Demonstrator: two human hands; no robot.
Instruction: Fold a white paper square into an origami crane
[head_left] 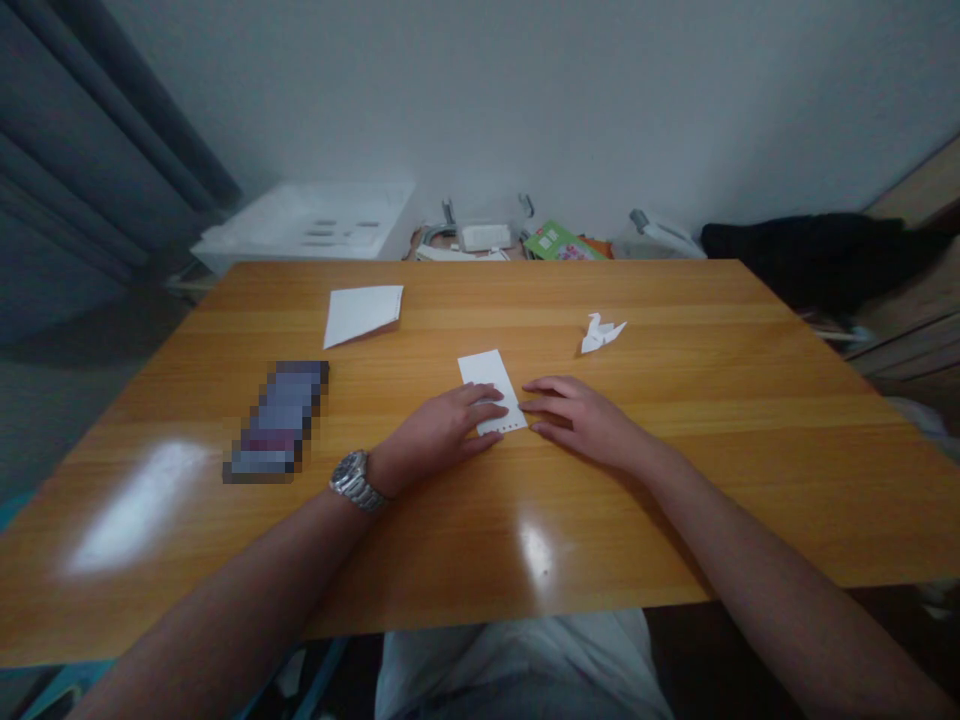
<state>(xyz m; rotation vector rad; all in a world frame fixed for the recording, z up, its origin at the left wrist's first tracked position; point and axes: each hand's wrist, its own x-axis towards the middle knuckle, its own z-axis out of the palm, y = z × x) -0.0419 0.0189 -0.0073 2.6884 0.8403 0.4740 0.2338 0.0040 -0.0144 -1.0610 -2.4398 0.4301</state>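
A small white paper slip (pixel 489 382) lies flat on the wooden table (pixel 675 480), near the middle. My left hand (pixel 442 432), with a metal watch at the wrist, rests flat with its fingers stretched over the slip's near left part. My right hand (pixel 577 418) lies flat beside it, fingertips touching the slip's right edge. Both hands are open and press on the paper. A folded white paper crane (pixel 600 333) stands further back to the right. A larger folded white sheet (pixel 362 313) lies at the back left.
A blurred dark phone-like object (pixel 277 420) lies on the table's left. Beyond the far edge are a white box (pixel 307 225), cables, a green booklet (pixel 559 243) and dark cloth (pixel 810 250) by the wall. Grey curtains hang at left.
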